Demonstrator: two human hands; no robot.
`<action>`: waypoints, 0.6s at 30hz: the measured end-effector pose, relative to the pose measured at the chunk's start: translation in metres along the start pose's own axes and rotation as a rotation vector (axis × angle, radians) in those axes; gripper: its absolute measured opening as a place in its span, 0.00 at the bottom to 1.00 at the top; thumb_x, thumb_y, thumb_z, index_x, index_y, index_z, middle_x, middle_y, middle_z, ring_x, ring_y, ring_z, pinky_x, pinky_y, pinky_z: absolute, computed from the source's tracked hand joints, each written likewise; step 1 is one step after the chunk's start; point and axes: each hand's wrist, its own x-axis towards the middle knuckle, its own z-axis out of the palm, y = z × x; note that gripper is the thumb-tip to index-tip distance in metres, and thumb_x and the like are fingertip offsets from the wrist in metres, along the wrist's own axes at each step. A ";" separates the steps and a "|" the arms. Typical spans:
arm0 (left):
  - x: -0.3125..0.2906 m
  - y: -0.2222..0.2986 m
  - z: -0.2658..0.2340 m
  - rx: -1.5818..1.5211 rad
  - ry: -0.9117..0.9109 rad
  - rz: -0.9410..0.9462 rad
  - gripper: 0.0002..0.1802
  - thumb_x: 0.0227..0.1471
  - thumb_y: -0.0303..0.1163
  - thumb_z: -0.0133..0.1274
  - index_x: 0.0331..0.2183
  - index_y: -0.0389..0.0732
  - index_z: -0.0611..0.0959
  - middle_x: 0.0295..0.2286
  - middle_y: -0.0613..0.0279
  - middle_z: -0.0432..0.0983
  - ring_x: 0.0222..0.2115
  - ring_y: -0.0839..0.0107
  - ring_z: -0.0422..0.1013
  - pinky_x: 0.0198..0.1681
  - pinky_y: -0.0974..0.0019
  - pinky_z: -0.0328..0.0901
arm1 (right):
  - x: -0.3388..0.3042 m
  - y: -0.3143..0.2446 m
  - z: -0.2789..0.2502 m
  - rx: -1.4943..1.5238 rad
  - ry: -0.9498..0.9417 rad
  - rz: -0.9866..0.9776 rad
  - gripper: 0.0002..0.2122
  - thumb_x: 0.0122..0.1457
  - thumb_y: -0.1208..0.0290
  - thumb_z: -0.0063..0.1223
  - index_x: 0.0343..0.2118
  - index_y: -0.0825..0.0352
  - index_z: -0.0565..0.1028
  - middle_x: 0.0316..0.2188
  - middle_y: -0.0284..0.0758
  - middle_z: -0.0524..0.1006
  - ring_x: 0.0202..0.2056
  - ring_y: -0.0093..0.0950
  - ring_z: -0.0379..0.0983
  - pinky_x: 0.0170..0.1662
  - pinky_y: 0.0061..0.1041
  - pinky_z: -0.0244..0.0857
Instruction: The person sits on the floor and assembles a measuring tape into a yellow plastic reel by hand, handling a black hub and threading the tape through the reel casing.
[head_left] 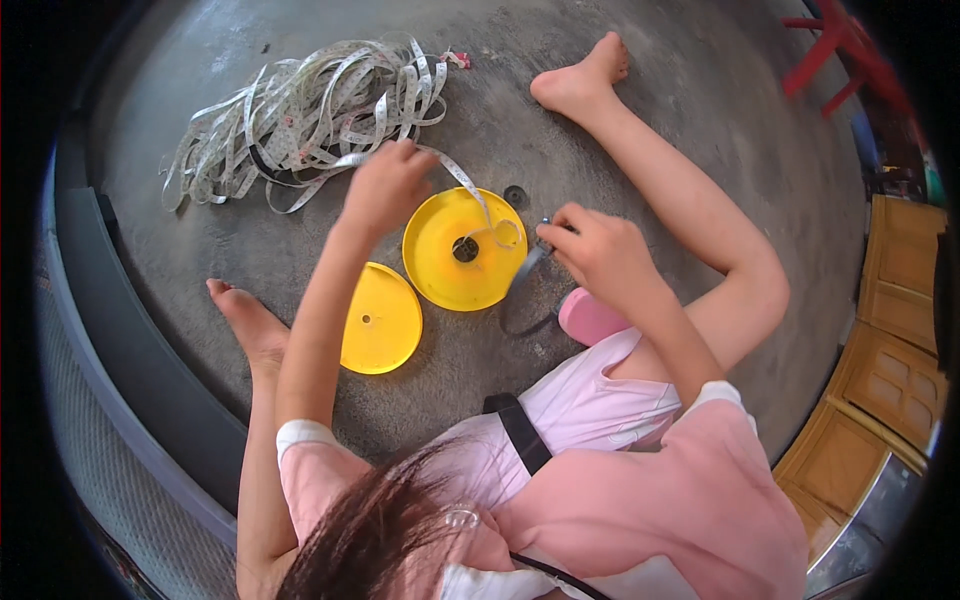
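My left hand (388, 185) is closed at the right edge of a tangled heap of white printed tape (310, 120), pinching a strand of it. From there the strand runs to a yellow reel (440, 255) with a dark hole in its middle and curls loosely over its face. Right of the reel, my right hand (602, 250) is closed, thumb and fingers pinching the end of a dark grey strap (530, 266). The strap hangs down in a curve beside the reel. A flat yellow disc (385, 325) with a small central hole lies nearer me, under my left forearm.
A pink rounded object (590, 317), partly hidden, lies by my right thigh. My bare legs spread on either side on the grey floor (480, 90). A small dark ring (516, 196) sits beside the reel. A red stool (830, 50) and wooden cabinet (890, 300) stand right.
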 end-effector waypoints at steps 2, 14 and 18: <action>-0.005 0.023 0.015 -0.075 0.028 0.220 0.17 0.27 0.29 0.51 0.29 0.45 0.73 0.26 0.61 0.63 0.30 0.65 0.61 0.31 0.65 0.59 | 0.004 0.004 -0.005 -0.028 -0.046 0.001 0.10 0.36 0.76 0.50 0.26 0.62 0.70 0.24 0.31 0.66 0.24 0.28 0.66 0.25 0.24 0.61; -0.040 0.048 0.035 -0.075 0.059 0.293 0.13 0.34 0.30 0.47 0.29 0.44 0.72 0.28 0.66 0.64 0.33 0.70 0.61 0.34 0.67 0.55 | 0.023 0.025 -0.008 0.248 -0.028 0.020 0.07 0.40 0.68 0.49 0.21 0.64 0.71 0.20 0.33 0.67 0.22 0.31 0.66 0.25 0.25 0.60; -0.043 0.052 0.041 -0.091 0.003 0.289 0.12 0.34 0.29 0.47 0.29 0.44 0.73 0.29 0.65 0.64 0.33 0.71 0.60 0.34 0.68 0.55 | 0.026 0.024 0.002 0.303 0.032 0.056 0.08 0.41 0.66 0.48 0.20 0.65 0.71 0.18 0.34 0.67 0.22 0.31 0.66 0.25 0.25 0.59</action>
